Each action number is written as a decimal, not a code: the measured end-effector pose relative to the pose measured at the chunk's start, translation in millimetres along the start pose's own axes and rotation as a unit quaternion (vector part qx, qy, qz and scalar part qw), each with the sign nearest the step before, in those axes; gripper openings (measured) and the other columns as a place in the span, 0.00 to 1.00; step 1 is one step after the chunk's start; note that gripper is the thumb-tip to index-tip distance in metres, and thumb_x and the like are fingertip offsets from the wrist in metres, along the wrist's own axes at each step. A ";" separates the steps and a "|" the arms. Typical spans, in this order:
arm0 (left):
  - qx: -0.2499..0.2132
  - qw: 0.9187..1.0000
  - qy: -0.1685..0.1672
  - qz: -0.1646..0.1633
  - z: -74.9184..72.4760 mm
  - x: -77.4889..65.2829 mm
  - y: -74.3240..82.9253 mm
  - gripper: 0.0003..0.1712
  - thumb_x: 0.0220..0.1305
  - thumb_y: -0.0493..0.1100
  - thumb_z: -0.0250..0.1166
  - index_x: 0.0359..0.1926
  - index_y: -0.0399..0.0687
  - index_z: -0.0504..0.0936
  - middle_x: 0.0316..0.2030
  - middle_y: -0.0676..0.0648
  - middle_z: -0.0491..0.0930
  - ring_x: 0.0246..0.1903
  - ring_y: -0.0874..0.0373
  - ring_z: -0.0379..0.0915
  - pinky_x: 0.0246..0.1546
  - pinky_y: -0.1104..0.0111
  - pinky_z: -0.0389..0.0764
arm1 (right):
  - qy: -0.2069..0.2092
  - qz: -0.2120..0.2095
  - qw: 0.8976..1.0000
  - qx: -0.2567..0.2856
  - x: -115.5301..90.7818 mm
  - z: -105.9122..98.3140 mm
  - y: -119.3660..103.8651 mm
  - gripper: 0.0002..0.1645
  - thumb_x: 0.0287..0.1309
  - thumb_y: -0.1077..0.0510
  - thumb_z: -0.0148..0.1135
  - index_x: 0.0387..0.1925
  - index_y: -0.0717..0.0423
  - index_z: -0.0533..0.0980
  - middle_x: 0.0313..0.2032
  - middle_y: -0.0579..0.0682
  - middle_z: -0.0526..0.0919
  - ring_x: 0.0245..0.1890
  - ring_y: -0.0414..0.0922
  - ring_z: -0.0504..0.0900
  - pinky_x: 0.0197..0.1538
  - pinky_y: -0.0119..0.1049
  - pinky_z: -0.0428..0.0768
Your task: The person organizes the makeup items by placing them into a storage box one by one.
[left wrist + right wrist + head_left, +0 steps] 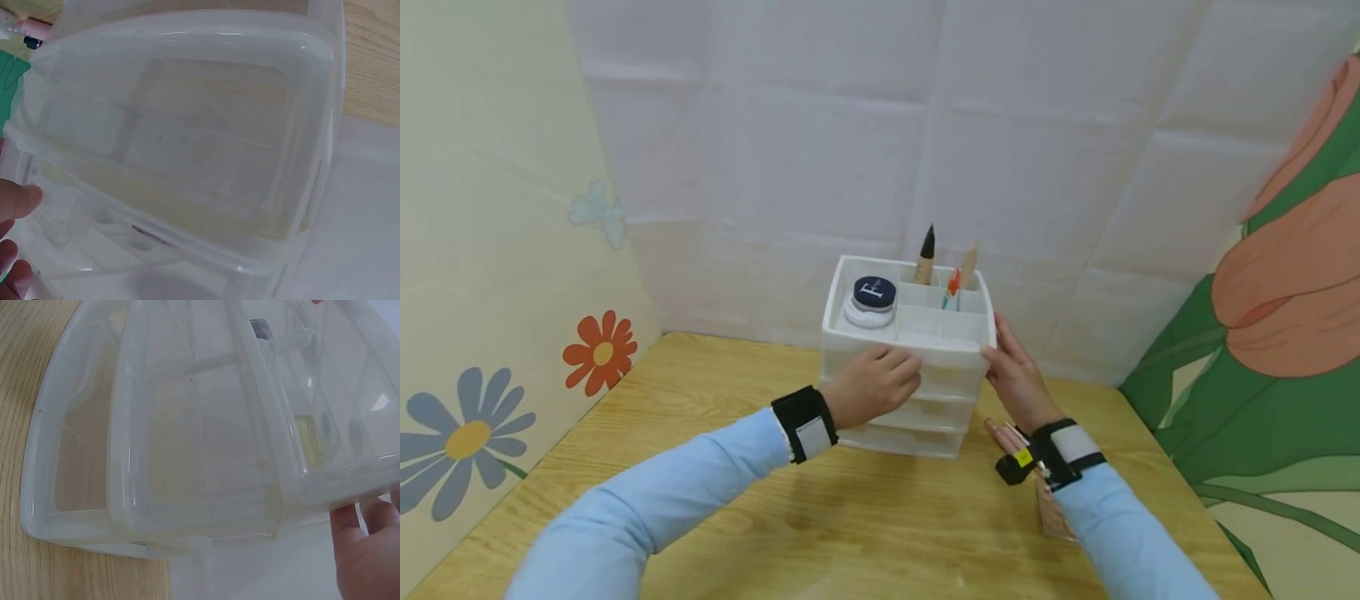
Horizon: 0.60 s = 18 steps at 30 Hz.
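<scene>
A white plastic drawer organizer [958,417] with translucent drawers stands on the wooden table. At its front, my left hand [876,385] has curled fingers at the top drawer. The left wrist view shows the thumb [22,199] at that drawer's handle area, with fingers just beyond. My right hand [1018,375] grips the organizer's upper right side, thumb by the front corner. Inside the top drawer, a small yellowish piece [309,440] and a dark item [261,329] show through. On top sits a round powder case [874,293] with a dark lid marked F.
A black-tipped pen [927,254], an orange-tipped stick [953,283] and a beige stick [970,262] stand in the top compartments. Pinkish tubes [1002,435] and a pink item [1054,510] lie under my right forearm. A white sheet [820,150] hangs behind.
</scene>
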<state>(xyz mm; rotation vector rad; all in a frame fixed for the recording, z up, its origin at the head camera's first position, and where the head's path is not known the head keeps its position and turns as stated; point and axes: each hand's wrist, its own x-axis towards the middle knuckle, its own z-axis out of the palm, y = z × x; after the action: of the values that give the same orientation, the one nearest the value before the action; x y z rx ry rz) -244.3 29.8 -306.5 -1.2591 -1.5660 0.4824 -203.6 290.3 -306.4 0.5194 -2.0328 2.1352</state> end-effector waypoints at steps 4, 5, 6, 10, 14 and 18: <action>-0.022 1.000 0.006 -0.007 -6.5 -2.1 -2.5 0.06 0.68 0.38 0.58 0.39 0.48 0.82 0.38 0.49 0.75 0.37 0.57 0.71 0.36 0.69 0.74 | -0.004 -0.001 1.000 0.001 -0.1 -0.4 0.1 0.37 0.75 0.55 0.43 0.77 0.38 0.41 0.76 0.44 0.37 0.73 0.50 0.45 0.72 0.53 0.48; -0.032 0.999 0.011 -0.011 -8.1 -2.6 -3.2 0.06 0.68 0.37 0.58 0.39 0.48 0.81 0.38 0.49 0.76 0.37 0.57 0.72 0.36 0.69 0.75 | -0.005 -0.001 1.000 0.002 0.0 -0.6 0.2 0.37 0.75 0.55 0.43 0.77 0.38 0.42 0.76 0.44 0.37 0.73 0.50 0.45 0.72 0.53 0.48; -0.042 0.999 0.016 -0.015 -10.2 -3.1 -4.3 0.05 0.68 0.37 0.58 0.39 0.48 0.81 0.38 0.49 0.76 0.37 0.57 0.73 0.37 0.68 0.75 | -0.006 -0.002 1.000 0.002 0.1 -0.8 0.3 0.36 0.76 0.55 0.42 0.77 0.38 0.42 0.76 0.44 0.37 0.73 0.50 0.45 0.72 0.53 0.49; -0.092 0.994 0.027 -0.047 -18.6 -6.2 -9.9 0.05 0.66 0.38 0.60 0.40 0.47 0.81 0.40 0.48 0.77 0.39 0.55 0.74 0.36 0.67 0.76 | -0.005 -0.002 1.000 0.002 0.5 -1.2 0.8 0.36 0.76 0.56 0.42 0.77 0.37 0.43 0.76 0.44 0.37 0.73 0.51 0.46 0.71 0.53 0.49; -0.158 0.982 0.027 -0.104 -28.1 -11.3 -18.5 0.09 0.59 0.40 0.67 0.42 0.46 0.81 0.41 0.46 0.78 0.39 0.52 0.75 0.36 0.64 0.78 | -0.004 -0.001 1.000 0.000 0.7 -0.9 1.3 0.36 0.76 0.55 0.42 0.77 0.36 0.43 0.76 0.44 0.37 0.73 0.51 0.46 0.71 0.54 0.48; -0.215 0.962 0.040 -0.162 -34.8 -19.6 -32.2 0.19 0.50 0.44 0.74 0.42 0.45 0.80 0.42 0.44 0.78 0.40 0.50 0.75 0.36 0.62 0.79 | -0.003 0.000 1.000 0.000 0.8 -0.1 1.0 0.36 0.76 0.55 0.42 0.77 0.37 0.42 0.76 0.43 0.36 0.74 0.50 0.45 0.71 0.54 0.47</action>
<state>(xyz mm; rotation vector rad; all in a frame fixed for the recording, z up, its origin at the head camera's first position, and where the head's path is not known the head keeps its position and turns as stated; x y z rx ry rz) -230.5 -9.1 -276.0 -1.2835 -1.8232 -0.1274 -204.6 290.2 -307.1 0.5260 -2.0368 2.1357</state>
